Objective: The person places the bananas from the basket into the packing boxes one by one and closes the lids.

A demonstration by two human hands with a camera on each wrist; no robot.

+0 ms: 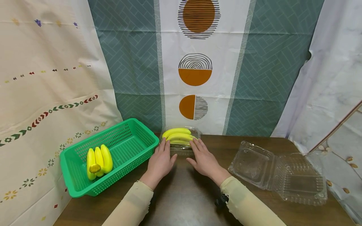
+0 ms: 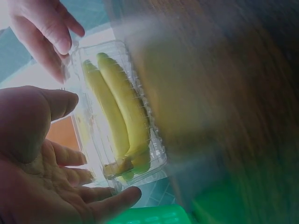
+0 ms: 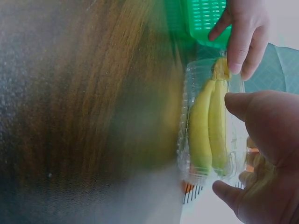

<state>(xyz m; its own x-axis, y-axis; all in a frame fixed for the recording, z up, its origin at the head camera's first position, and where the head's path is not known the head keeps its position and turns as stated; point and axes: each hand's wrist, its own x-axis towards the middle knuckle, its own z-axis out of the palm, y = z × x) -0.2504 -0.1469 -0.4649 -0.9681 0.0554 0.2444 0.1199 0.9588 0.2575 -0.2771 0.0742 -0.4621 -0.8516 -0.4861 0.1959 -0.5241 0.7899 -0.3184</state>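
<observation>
A clear plastic clamshell box (image 1: 182,153) with a bunch of yellow bananas (image 1: 178,138) inside stands at the table's back edge. My left hand (image 1: 160,161) touches the box's near left side with outstretched fingers. On the opposite side, the fingers of my right hand (image 1: 205,159) lie straight against it. The left wrist view shows the bananas (image 2: 126,112) through the clear wall, with the left palm (image 2: 37,172) facing the box and the thumb apart from it. Similarly, the right thumb (image 3: 243,103) is spread in the right wrist view. Whether the lid is latched cannot be made out.
A green plastic basket (image 1: 133,161) on the left holds another bunch of bananas (image 1: 99,160). On the right lies an unfolded clear clamshell box (image 1: 268,171), near the table's right edge. Patterned cloth (image 1: 135,62) hangs behind and beside the brown table (image 1: 186,194).
</observation>
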